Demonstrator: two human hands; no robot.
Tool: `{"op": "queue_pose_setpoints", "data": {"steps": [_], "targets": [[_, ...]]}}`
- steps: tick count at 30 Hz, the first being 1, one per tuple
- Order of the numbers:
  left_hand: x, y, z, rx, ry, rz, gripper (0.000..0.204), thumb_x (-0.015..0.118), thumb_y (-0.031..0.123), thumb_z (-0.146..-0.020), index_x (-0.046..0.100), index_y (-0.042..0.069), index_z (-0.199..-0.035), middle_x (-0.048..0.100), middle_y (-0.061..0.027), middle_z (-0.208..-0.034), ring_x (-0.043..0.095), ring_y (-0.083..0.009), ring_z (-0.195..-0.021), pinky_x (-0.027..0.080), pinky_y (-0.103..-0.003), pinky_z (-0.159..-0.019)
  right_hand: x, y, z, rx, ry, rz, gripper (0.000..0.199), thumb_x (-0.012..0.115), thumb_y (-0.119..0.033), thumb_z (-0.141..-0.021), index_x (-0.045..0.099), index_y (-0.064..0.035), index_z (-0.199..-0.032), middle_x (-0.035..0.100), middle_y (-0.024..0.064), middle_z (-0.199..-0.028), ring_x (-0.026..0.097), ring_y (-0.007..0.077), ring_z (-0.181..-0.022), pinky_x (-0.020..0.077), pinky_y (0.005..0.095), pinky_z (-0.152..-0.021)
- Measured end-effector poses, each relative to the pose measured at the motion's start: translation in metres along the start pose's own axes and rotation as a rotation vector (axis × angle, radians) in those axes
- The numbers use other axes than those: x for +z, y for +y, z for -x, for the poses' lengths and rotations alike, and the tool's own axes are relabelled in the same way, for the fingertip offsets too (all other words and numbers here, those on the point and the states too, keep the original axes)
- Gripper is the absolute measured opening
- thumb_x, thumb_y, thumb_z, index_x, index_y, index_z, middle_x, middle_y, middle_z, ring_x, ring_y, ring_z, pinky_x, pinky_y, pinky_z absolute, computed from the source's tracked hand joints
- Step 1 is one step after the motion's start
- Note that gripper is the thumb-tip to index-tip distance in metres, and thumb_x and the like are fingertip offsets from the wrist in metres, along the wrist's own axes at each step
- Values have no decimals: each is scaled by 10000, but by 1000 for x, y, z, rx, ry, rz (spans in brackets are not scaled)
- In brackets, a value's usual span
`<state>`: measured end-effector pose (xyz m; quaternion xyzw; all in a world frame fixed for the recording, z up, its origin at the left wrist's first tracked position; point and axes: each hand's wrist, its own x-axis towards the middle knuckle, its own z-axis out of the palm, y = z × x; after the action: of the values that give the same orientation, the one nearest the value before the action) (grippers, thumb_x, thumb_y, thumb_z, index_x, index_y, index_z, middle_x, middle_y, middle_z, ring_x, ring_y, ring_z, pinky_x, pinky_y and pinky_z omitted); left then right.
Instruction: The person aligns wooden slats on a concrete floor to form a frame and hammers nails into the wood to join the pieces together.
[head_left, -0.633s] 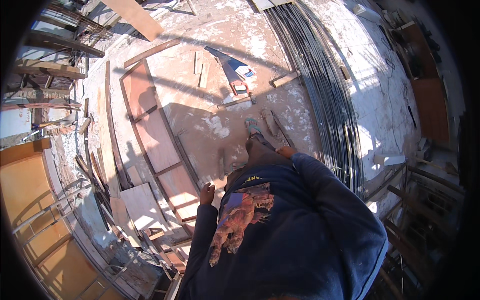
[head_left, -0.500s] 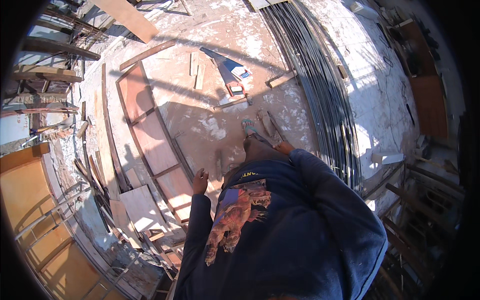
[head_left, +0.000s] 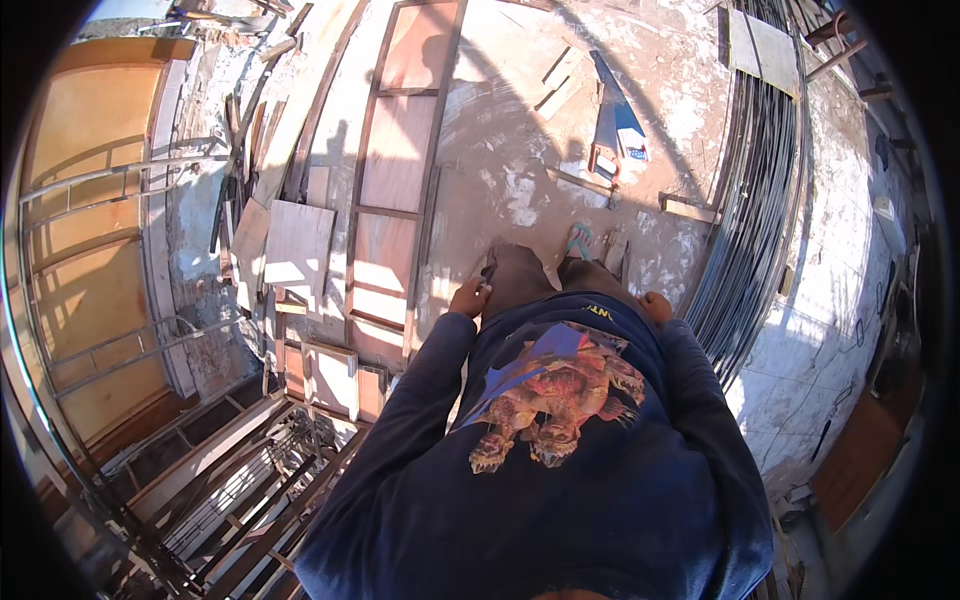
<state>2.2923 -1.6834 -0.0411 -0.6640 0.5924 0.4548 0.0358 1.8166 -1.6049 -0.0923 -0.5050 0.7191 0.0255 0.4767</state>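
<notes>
My left hand (head_left: 470,297) is beside my left thigh, its fingers curled against the dark trousers (head_left: 520,272). Whatever may be within those fingers is hidden. Against the other trouser leg rests my right hand (head_left: 655,307), also curled, with its palm out of sight. On the ground ahead lies a handsaw (head_left: 606,118) with an orange and dark handle. A hammer (head_left: 580,184) with a wooden handle lies just nearer, and a white and blue packet (head_left: 632,143) is beside the saw. Both hands are well apart from these tools.
A long framed wooden panel (head_left: 388,240) lies left of my legs. Bundled steel bars (head_left: 745,220) run along the right, with a board (head_left: 763,50) across their far end. Loose planks (head_left: 300,150), a plywood piece (head_left: 300,235) and metal railings (head_left: 130,170) stand farther left.
My view has swung left, so the saw, panel and bars appear farther right. My left hand has come down to my thigh. My left leg has moved forward into sight.
</notes>
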Motion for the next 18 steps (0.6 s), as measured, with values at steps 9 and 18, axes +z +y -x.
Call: {"op": "queue_pose_setpoints", "data": {"steps": [9, 18], "targets": [[0, -65, -17, 128, -201, 46, 507, 594, 402, -913, 593, 3, -1225, 633, -224, -1187, 606, -352, -1119, 478, -395, -931, -14, -16, 1, 162, 188, -335, 443, 591, -403, -894, 644, 24, -786, 663, 227, -768, 663, 378, -730, 485, 478, -712], [-82, -2, -163, 109, -287, 145, 467, 591, 220, -893, 544, -89, -1240, 668, -221, -977, 663, -226, -765, 527, -322, -644, 13, -66, 20, 260, 152, -214, 495, 551, -484, -870, 679, -10, -943, 663, 258, -997, 634, 423, -941, 483, 481, -829]]}}
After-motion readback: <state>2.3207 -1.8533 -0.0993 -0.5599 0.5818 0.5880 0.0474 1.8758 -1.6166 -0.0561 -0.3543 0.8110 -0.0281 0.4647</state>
